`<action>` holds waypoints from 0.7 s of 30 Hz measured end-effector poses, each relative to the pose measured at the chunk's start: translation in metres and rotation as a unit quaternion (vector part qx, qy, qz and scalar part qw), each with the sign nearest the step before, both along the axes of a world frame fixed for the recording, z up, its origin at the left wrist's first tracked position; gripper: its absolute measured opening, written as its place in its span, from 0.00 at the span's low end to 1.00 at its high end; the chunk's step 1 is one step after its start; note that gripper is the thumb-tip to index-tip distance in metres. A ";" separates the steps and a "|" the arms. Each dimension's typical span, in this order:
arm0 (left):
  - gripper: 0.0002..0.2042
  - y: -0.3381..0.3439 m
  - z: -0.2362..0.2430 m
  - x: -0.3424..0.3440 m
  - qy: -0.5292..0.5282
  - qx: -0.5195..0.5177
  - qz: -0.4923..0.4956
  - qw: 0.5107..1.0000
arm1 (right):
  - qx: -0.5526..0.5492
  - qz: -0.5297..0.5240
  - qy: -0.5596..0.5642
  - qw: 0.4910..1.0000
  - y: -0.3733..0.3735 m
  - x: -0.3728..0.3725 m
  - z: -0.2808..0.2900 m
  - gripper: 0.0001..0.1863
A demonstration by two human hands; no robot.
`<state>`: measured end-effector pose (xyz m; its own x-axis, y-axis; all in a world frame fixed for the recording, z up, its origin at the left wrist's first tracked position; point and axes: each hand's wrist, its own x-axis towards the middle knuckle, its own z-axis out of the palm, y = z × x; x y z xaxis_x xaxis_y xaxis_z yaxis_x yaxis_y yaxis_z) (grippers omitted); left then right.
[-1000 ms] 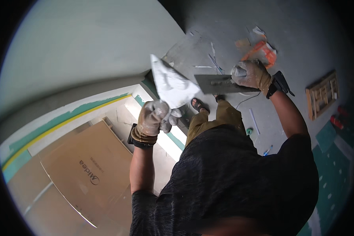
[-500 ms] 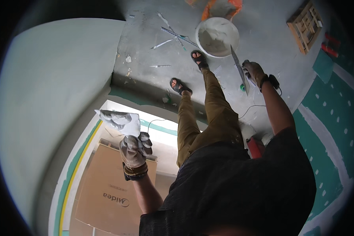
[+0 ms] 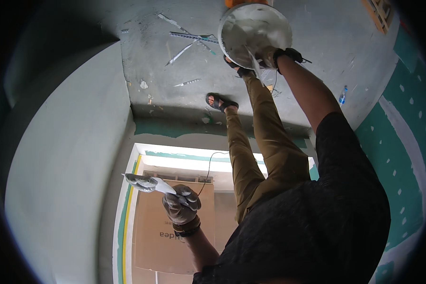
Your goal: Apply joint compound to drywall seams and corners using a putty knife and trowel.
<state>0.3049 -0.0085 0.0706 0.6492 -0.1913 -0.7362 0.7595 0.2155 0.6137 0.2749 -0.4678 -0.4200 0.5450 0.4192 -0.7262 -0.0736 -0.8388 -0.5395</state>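
My left hand [image 3: 181,205], in a grey work glove, is closed round the handle of a putty knife [image 3: 165,186]. Its pale blade carries a lump of grey-white plaster [image 3: 141,182] at the far end. Ahead of me on the floor stands a round white bucket [image 3: 224,39] with wet plaster [image 3: 260,29] inside. My right hand [image 3: 270,57], also gloved, is at the bucket's near right rim, gripping a flat-bladed trowel [image 3: 255,67]. The trowel is seen almost edge-on, crossing the rim; its handle is hidden by the hand.
Perforated metal strips [image 3: 193,36] lie crossed on the floor left of the bucket. An orange bag [image 3: 245,2] sits behind it. A small bottle [image 3: 342,96] stands near the green wall boards [image 3: 388,151], and a wooden frame [image 3: 377,15] lies far right. A cardboard panel [image 3: 173,227] is below my left hand.
My right hand has moved left with the trowel, from beside the bucket to its rim. My left hand has shifted right and lower, with its plaster-loaded blade now more edge-on. The view has shifted.
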 end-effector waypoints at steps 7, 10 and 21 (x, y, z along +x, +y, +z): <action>0.24 -0.031 -0.031 0.016 0.032 -0.009 -0.032 0.999 | 0.143 -0.478 -0.071 0.864 0.055 -0.011 -0.115 0.07; 0.24 -0.030 -0.029 0.017 0.048 0.022 -0.020 0.998 | 0.173 -0.486 -0.187 0.836 0.107 -0.006 -0.133 0.06; 0.24 -0.033 -0.020 0.025 0.051 0.060 -0.050 0.996 | 0.157 -0.592 -0.151 0.776 0.132 0.032 -0.119 0.19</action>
<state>0.3303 -0.0417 0.0509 0.5527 -0.1567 -0.8185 0.8327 0.0657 0.5498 0.3065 -0.3362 -0.5386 0.8081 -0.3753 -0.4541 -0.5231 -0.1027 -0.8460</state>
